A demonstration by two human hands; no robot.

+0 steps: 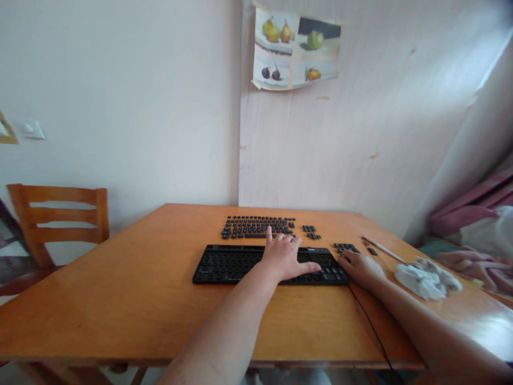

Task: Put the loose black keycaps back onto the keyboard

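A black keyboard frame [228,264] with its keycaps taken off lies on the orange wooden table [120,299]. My left hand [285,255] rests flat across its right half, fingers spread, the index finger reaching toward the rows of loose black keycaps [252,226] laid out behind it. My right hand [360,267] sits at the keyboard's right end, fingers curled down near a small group of keycaps [347,247]; whether it holds one is hidden. Further small keycap groups [311,232] lie between.
A crumpled white cloth [427,278] and a thin white stick [382,249] lie at the right of the table. The keyboard's black cable [372,331] runs to the front edge. A wooden chair [60,224] stands at left, bedding at far right.
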